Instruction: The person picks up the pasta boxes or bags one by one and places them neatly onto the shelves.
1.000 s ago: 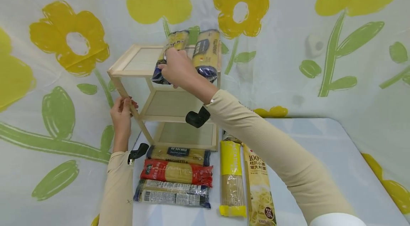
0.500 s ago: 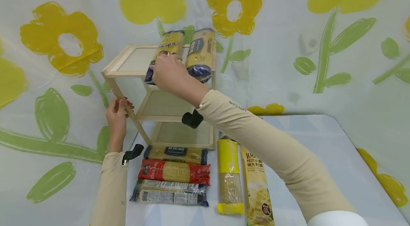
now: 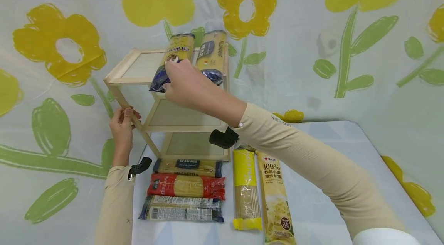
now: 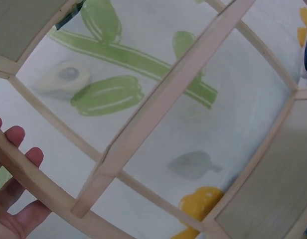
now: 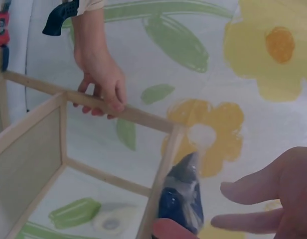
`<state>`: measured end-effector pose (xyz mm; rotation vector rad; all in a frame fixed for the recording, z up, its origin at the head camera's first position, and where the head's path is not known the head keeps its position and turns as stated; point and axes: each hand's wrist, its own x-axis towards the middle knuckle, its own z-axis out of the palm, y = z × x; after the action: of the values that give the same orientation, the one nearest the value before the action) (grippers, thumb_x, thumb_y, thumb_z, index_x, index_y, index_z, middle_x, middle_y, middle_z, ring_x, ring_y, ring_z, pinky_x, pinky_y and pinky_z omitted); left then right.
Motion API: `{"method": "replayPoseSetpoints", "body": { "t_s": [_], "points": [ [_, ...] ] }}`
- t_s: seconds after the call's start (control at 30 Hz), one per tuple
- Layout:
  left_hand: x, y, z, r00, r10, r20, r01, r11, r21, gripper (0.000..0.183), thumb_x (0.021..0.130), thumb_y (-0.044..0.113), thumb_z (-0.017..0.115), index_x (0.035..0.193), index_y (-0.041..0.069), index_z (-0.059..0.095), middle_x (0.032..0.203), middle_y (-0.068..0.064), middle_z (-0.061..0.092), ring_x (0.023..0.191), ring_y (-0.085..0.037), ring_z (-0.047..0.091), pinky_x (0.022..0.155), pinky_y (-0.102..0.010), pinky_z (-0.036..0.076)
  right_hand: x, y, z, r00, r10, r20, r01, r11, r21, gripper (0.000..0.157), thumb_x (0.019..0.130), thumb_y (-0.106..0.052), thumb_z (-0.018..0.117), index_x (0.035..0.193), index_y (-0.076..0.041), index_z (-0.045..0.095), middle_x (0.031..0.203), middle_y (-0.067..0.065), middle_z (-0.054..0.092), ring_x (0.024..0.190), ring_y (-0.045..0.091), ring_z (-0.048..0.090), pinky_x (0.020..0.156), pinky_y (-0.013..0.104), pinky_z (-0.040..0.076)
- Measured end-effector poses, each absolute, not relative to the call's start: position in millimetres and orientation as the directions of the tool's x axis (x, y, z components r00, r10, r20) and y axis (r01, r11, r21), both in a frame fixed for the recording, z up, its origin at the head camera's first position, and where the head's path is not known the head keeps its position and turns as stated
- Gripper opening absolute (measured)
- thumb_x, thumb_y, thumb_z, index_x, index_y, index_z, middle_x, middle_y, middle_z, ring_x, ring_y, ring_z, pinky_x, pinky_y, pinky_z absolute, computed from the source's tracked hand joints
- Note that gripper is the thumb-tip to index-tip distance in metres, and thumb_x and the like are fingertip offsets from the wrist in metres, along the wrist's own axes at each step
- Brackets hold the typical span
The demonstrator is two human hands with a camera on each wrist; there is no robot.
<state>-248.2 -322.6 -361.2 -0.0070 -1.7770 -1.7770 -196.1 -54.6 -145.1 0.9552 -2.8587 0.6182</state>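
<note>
Clock positions from the head view's centre. Nearest, on the pale table (image 3: 347, 137), a stack of packs lies crosswise at 7 o'clock, a red pack (image 3: 187, 186) among them; a yellow pack (image 3: 246, 191) and a cream pack (image 3: 277, 202) lie lengthwise toward 5 o'clock. Beyond stands the three-tier wooden shelf (image 3: 143, 65). At 9 o'clock the left hand (image 3: 124, 121) grips its side post, thumb and fingers curled round the wood. Between 10 and 11 o'clock, the yellow-and-blue pack (image 3: 175, 51) lies on the top tier, long axis about 1 to 7 o'clock: glossy film, yellow body, dark lettering, small round picture, crumpled dark-blue end jutting past the front edge. The right hand (image 3: 184, 81) overlaps it, fingers loosely extended and parted, no firm hold visible; exact contact cannot be told. At its 3 o'clock lies a spaghetti pack (image 3: 209, 54). Farthest: flowered backdrop (image 3: 291, 63).
</note>
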Motion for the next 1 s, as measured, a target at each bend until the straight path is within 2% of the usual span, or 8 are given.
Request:
{"method": "replayPoseSetpoints", "body": {
  "t_s": [0.07,0.13,0.23,0.37,0.5,0.67,1.0],
  "points": [
    [-247.6,-322.5,-361.2,-0.806,-0.415,0.422,0.419,0.105,0.902,0.023,0.095,0.027,0.055,0.102,0.006,0.062,0.084,-0.007,0.063,0.076,-0.015,0.063,0.061,-0.021,0.052,-191.2,-46.2,-144.3,-0.777,-0.589,0.223,-0.626,0.683,-0.377,0.015,0.097,-0.016,0.051,0.107,-0.005,0.053,0.079,0.005,0.049,0.058,0.012,0.038,0.056,0.02,0.035],
    [-247.6,-323.0,-361.8,-0.803,-0.42,0.423,0.42,0.106,0.901,0.024,0.095,0.028,0.055,0.102,0.005,0.062,0.084,-0.007,0.063,0.076,-0.015,0.063,0.061,-0.021,0.052,-186.7,-37.9,-143.9,-0.754,-0.602,0.262,-0.654,0.647,-0.392,0.019,0.096,-0.019,0.055,0.108,-0.004,0.056,0.093,0.007,0.058,0.067,0.013,0.045,0.066,0.021,0.039],
    [-247.5,-323.7,-362.5,-0.801,-0.423,0.423,0.42,0.107,0.901,0.025,0.095,0.028,0.054,0.102,0.006,0.062,0.084,-0.007,0.063,0.075,-0.015,0.063,0.06,-0.021,0.052,-180.0,-25.6,-144.8,-0.738,-0.608,0.294,-0.672,0.616,-0.412,0.026,0.094,-0.021,0.059,0.115,-0.004,0.058,0.115,0.007,0.061,0.088,0.015,0.054,0.082,0.026,0.043],
    [-248.7,-324.4,-363.9,-0.808,-0.419,0.415,0.417,0.093,0.904,0.029,0.095,0.029,0.055,0.105,0.003,0.061,0.084,-0.007,0.063,0.076,-0.016,0.062,0.06,-0.021,0.051,-172.9,-9.1,-149.5,-0.726,-0.618,0.301,-0.683,0.599,-0.417,0.027,0.093,-0.022,0.062,0.114,-0.006,0.061,0.114,0.005,0.063,0.101,0.017,0.055,0.087,0.029,0.043],
    [-250.6,-323.5,-363.9,-0.811,-0.414,0.413,0.412,0.096,0.906,0.03,0.094,0.03,0.055,0.106,0.004,0.061,0.085,-0.007,0.063,0.077,-0.017,0.062,0.06,-0.021,0.051,-168.7,6.0,-156.5,-0.719,-0.632,0.29,-0.689,0.588,-0.425,0.025,0.092,-0.022,0.062,0.112,-0.008,0.061,0.111,0.004,0.064,0.097,0.015,0.058,0.085,0.028,0.045],
    [-250.5,-321.9,-362.9,-0.809,-0.414,0.418,0.417,0.098,0.904,0.034,0.094,0.03,0.055,0.107,0.0,0.06,0.085,-0.008,0.063,0.077,-0.018,0.062,0.06,-0.021,0.051,-165.8,21.8,-165.5,-0.714,-0.647,0.268,-0.688,0.578,-0.438,0.025,0.092,-0.021,0.063,0.113,-0.008,0.062,0.109,0.006,0.065,0.082,0.013,0.061,0.077,0.027,0.048],
    [-251.5,-323.4,-364.2,-0.807,-0.413,0.422,0.423,0.093,0.901,0.025,0.095,0.029,0.054,0.103,0.006,0.062,0.085,-0.009,0.062,0.076,-0.018,0.062,0.06,-0.021,0.051,-159.1,50.0,-184.6,-0.687,-0.665,0.293,-0.71,0.531,-0.462,0.021,0.091,-0.017,0.063,0.11,-0.007,0.064,0.105,0.004,0.066,0.088,0.014,0.061,0.074,0.028,0.05]
  ]
}}
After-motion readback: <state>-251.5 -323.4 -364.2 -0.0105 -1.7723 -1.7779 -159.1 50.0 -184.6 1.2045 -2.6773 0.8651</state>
